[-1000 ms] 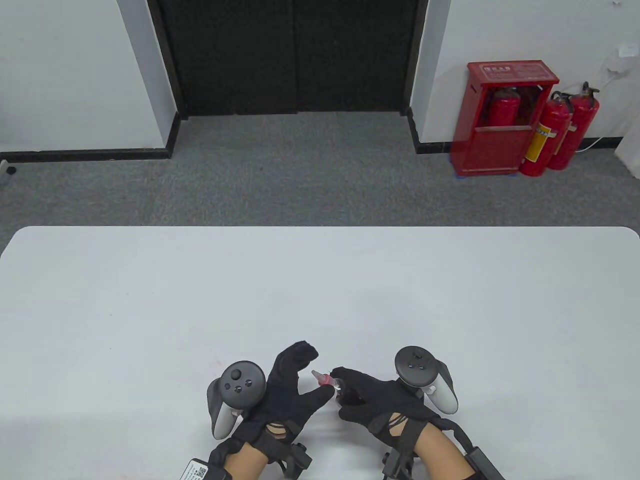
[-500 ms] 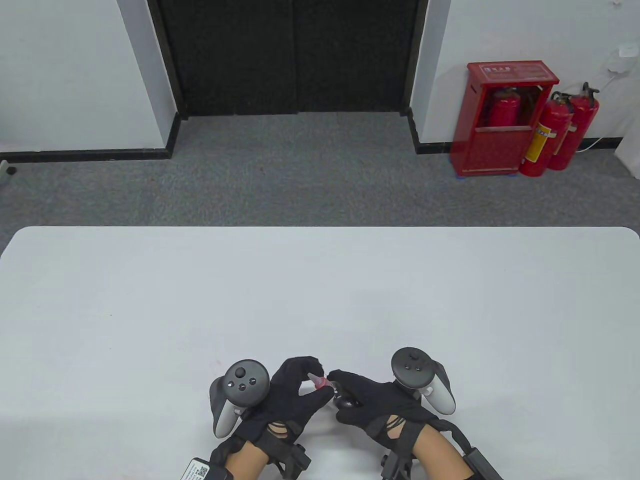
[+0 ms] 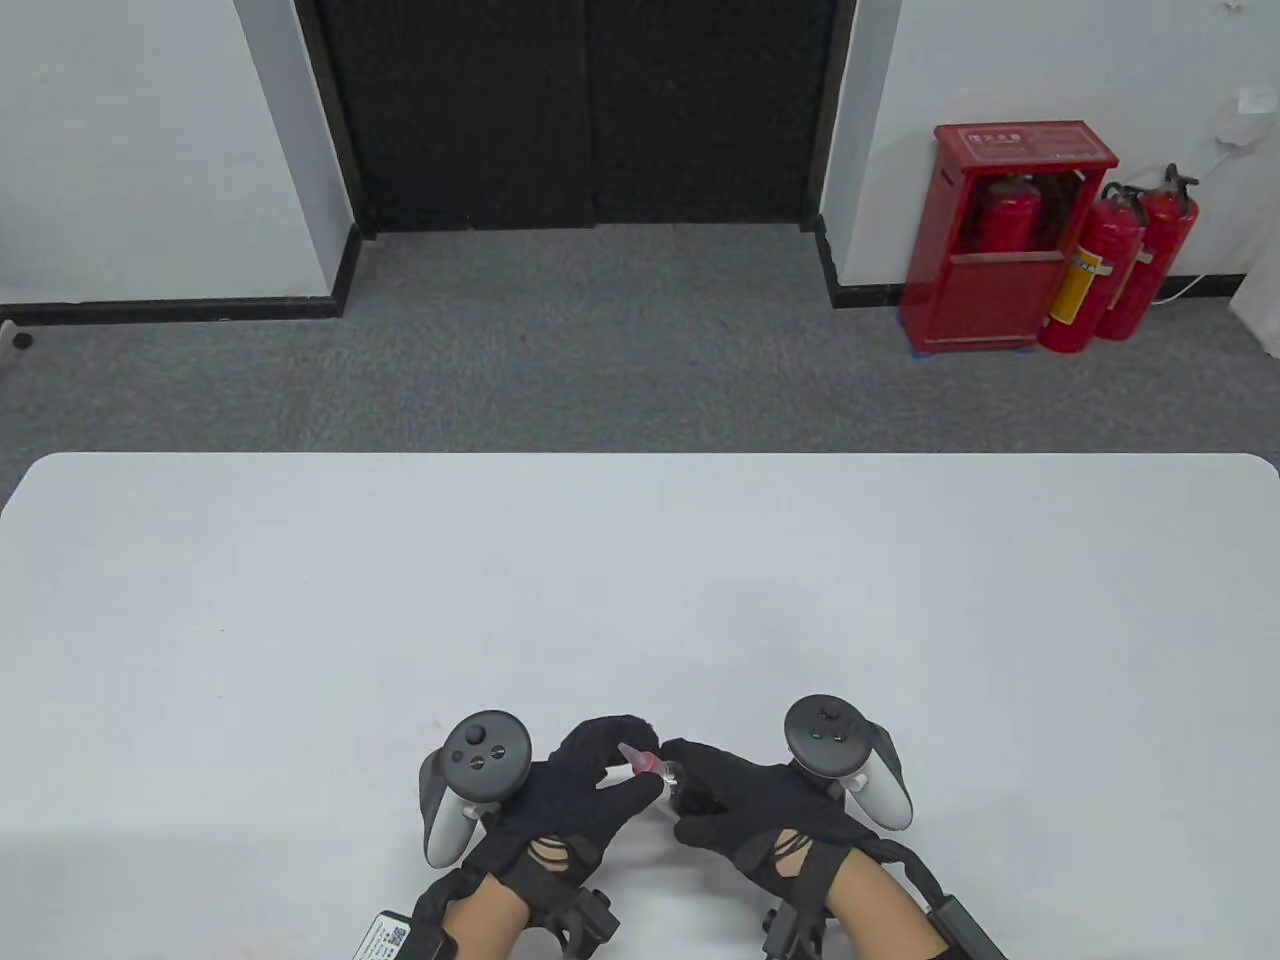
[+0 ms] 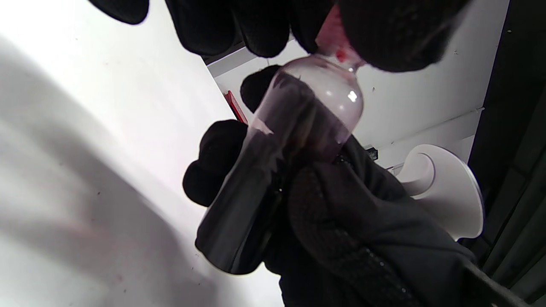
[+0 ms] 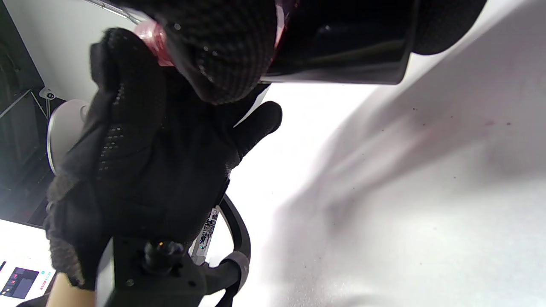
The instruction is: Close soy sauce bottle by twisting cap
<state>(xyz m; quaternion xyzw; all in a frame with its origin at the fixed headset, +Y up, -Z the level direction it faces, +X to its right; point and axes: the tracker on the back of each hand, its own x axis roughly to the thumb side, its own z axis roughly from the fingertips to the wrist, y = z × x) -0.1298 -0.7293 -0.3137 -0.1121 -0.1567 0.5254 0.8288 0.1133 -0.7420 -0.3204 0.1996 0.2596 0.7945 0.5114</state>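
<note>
- Black-gloved, the left hand [image 3: 570, 790] sits at the near edge of the white desk [image 3: 640, 580], its fingertips pinched together around the red cap [image 3: 638, 758] of the soy sauce bottle [image 3: 672, 778].
- Judged from the task, the step in hand is the twist itself: the left fingers should roll the cap about the neck's own axis, re-gripping in short turns and not pulling sideways, since the pointed cap looks small and slippery under knit gloves.
- Between the two hands, the bottle is held tilted above the desk, cap end toward the left hand, base toward the right.
- To the right, the right hand [image 3: 760, 800] is wrapped tight around the bottle's body; it should stay firm and still so the body does not spin along with the cap.
- Whether the cap is already seated on its thread cannot be told from any view.
- From above, the table view gives the layout of both hands but shows little more of the bottle than a red tip.
- By contrast, the left wrist view shows the clear shoulder and dark liquid inside the bottle [image 4: 294, 140], and the right hand [image 4: 349, 221] clasping it from below.
- Last, the right wrist view shows the bottle's dark flat base [image 5: 341, 42] clear of the desk and the left hand [image 5: 140, 162] closed over the cap.
</note>
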